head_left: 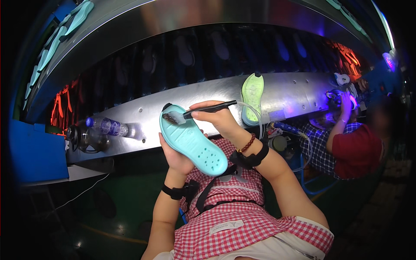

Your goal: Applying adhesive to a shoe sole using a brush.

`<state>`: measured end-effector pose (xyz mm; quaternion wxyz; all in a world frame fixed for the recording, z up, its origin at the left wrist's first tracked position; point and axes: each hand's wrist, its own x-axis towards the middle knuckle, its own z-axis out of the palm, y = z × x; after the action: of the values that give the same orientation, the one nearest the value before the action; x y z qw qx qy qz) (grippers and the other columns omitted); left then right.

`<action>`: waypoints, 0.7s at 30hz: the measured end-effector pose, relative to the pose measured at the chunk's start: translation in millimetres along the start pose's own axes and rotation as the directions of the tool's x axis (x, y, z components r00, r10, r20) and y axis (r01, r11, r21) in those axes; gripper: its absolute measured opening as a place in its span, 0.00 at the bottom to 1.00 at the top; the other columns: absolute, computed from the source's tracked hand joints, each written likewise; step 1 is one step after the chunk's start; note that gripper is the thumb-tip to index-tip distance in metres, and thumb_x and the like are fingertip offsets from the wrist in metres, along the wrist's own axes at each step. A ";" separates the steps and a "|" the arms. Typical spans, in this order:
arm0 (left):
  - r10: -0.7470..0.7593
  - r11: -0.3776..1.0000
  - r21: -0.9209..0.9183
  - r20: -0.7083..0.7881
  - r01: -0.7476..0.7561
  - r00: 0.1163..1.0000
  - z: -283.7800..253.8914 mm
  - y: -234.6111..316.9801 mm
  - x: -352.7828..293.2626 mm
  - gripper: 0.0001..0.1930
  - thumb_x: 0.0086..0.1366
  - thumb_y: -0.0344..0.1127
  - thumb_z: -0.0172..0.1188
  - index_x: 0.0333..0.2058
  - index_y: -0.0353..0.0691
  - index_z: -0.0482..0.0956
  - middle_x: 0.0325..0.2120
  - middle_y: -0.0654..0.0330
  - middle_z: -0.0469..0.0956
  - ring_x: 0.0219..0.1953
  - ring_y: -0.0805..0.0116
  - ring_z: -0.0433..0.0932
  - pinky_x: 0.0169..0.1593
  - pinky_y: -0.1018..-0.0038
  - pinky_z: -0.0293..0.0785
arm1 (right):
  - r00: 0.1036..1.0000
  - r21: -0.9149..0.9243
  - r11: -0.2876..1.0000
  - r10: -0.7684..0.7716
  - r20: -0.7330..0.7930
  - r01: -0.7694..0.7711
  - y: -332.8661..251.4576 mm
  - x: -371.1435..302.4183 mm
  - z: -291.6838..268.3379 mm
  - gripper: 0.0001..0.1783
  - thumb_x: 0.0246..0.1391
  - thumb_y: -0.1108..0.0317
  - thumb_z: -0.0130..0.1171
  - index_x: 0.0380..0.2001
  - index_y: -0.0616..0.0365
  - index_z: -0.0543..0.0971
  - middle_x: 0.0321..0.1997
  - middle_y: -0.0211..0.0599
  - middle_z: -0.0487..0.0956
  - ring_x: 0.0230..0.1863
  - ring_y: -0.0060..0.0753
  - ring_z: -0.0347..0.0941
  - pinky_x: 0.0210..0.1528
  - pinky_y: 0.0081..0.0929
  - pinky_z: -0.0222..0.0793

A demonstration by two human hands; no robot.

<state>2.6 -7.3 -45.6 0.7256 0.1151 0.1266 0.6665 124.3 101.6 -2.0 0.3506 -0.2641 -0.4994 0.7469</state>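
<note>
My left hand (176, 157) holds a light-blue shoe sole (193, 145) from beneath, tilted over my lap, its holed end toward me. A black piece shows at the sole's far end. In my right hand (219, 120) is a black-handled brush (212, 109), its bristles touching the inner face of the sole near that far end. A thin clear tube runs from the back of the handle. Beyond my right hand, a pale green sole (252, 93) lies on the metal bench, a light-blue edge showing under its near end.
A metal bench (182, 93) crosses in front. Plastic bottles (113, 126) stand on its left, by a blue machine (39, 151). Dark rows of soles lie behind, with red-glowing heaters (63, 106) at the sides. A co-worker (357, 149) sits at the right.
</note>
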 end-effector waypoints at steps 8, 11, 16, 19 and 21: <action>0.345 0.937 0.200 -0.385 -0.288 0.856 -1.5 18.0 -1.3 0.36 0.61 0.66 0.27 0.52 0.42 0.64 0.44 0.54 0.71 0.45 0.58 0.71 0.50 0.62 0.68 | 0.847 -0.594 0.619 -0.250 0.470 0.513 -15.6 -37.4 22.1 0.11 0.40 0.68 0.59 0.30 0.59 0.80 0.26 0.43 0.78 0.28 0.40 0.73 0.33 0.31 0.68; 0.343 0.934 0.214 -0.312 -0.286 0.886 7.4 29.2 -6.4 0.37 0.60 0.67 0.28 0.50 0.41 0.66 0.39 0.52 0.74 0.40 0.56 0.74 0.44 0.60 0.72 | 0.813 -0.667 0.656 0.137 0.565 0.353 -46.0 -47.9 2.8 0.12 0.38 0.71 0.62 0.31 0.57 0.81 0.27 0.41 0.79 0.30 0.36 0.74 0.34 0.28 0.69; 0.248 0.968 0.033 -0.294 -0.250 0.923 23.6 15.2 -14.3 0.36 0.61 0.67 0.27 0.53 0.43 0.64 0.47 0.55 0.70 0.47 0.58 0.70 0.51 0.62 0.67 | 0.957 -0.177 0.984 0.072 0.280 -0.022 -56.5 -41.1 9.3 0.12 0.45 0.74 0.61 0.36 0.63 0.79 0.34 0.38 0.80 0.33 0.20 0.74 0.36 0.16 0.71; 0.206 0.975 -0.051 -0.146 -0.215 0.968 33.4 11.9 -14.1 0.36 0.61 0.66 0.28 0.53 0.44 0.64 0.50 0.57 0.68 0.50 0.59 0.68 0.53 0.62 0.65 | 0.945 -0.382 0.904 -0.067 0.319 0.194 -48.9 -35.4 21.5 0.12 0.45 0.70 0.61 0.35 0.61 0.79 0.30 0.36 0.79 0.30 0.20 0.74 0.33 0.16 0.70; 0.248 0.960 -0.103 -0.137 -0.262 0.959 38.1 12.6 -17.0 0.37 0.61 0.66 0.28 0.53 0.42 0.64 0.47 0.54 0.70 0.47 0.57 0.71 0.51 0.62 0.68 | 0.905 -0.415 0.891 0.010 0.424 0.185 -52.8 -47.2 22.8 0.11 0.44 0.70 0.62 0.34 0.59 0.80 0.29 0.37 0.79 0.31 0.21 0.74 0.36 0.19 0.69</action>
<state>2.2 -23.1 -5.0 0.6300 0.0456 0.1147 0.7667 150.1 65.2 57.5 0.2003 -0.1492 -0.7317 0.6343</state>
